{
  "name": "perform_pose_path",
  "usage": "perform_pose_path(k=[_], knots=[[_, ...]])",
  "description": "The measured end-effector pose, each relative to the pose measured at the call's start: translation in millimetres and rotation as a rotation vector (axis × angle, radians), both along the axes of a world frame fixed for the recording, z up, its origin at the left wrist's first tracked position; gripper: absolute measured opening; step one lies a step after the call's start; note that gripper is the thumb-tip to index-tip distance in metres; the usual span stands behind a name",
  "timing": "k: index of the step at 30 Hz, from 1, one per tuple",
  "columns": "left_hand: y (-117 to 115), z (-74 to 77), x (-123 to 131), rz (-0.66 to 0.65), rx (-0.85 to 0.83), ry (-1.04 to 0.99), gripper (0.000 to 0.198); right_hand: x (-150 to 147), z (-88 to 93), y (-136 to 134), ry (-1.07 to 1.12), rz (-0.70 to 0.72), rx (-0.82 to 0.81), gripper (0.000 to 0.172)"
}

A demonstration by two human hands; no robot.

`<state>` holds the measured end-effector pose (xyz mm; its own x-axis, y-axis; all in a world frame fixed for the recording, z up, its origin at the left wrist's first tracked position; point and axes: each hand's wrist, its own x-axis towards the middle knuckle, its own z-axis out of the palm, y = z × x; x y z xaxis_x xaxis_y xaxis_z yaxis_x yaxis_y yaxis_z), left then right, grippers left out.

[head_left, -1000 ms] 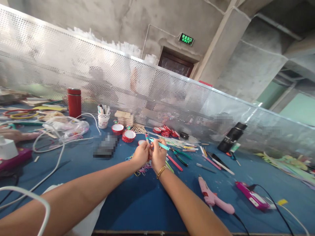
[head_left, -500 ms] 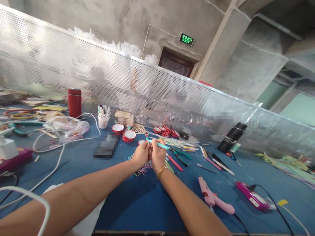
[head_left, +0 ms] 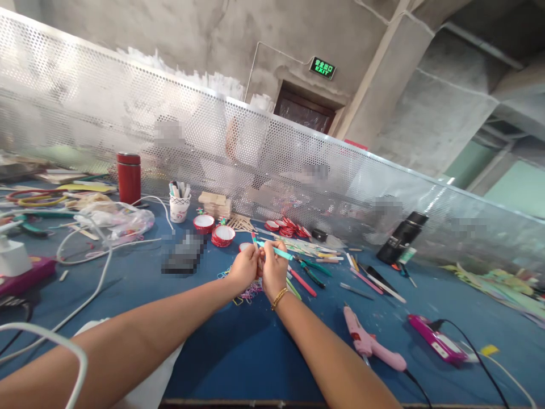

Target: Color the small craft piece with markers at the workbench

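My right hand (head_left: 275, 270) is closed round a turquoise pen (head_left: 279, 251), which slants across the top of the fist. Pressed up against it, my left hand (head_left: 245, 269) is closed as well. A small piece with a red end (head_left: 254, 236) sticks up above the left fingertips, by the pen's left end; its kind is too small to tell. Below both hands lies a pile of coloured paper clips (head_left: 251, 293), partly covered. Red-rimmed round pieces with white tops (head_left: 223, 235) stand just beyond the left hand.
A pink glue gun (head_left: 366, 341) and a purple power strip (head_left: 438, 339) lie to the right. Green-handled pliers (head_left: 313, 274), pens and sticks are spread beyond my right hand. On the left are a blurred dark phone (head_left: 185, 255), a pen cup (head_left: 179, 207), a red flask (head_left: 129, 179) and cables.
Hardly anything differs. Both hands stay together in the same place, and the turquoise pen has shifted only very slightly in the right hand.
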<state>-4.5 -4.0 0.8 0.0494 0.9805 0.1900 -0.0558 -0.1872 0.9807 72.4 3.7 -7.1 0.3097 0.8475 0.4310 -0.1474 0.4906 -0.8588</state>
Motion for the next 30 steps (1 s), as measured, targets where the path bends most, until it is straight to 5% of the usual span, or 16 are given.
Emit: perform_pose_path(k=[30], knots=[[1.9, -1.4, -0.1, 0.016, -0.013, -0.005, 0.026, 0.1, -0.6, 0.1, -0.016, -0.038, 0.010, 0.023]])
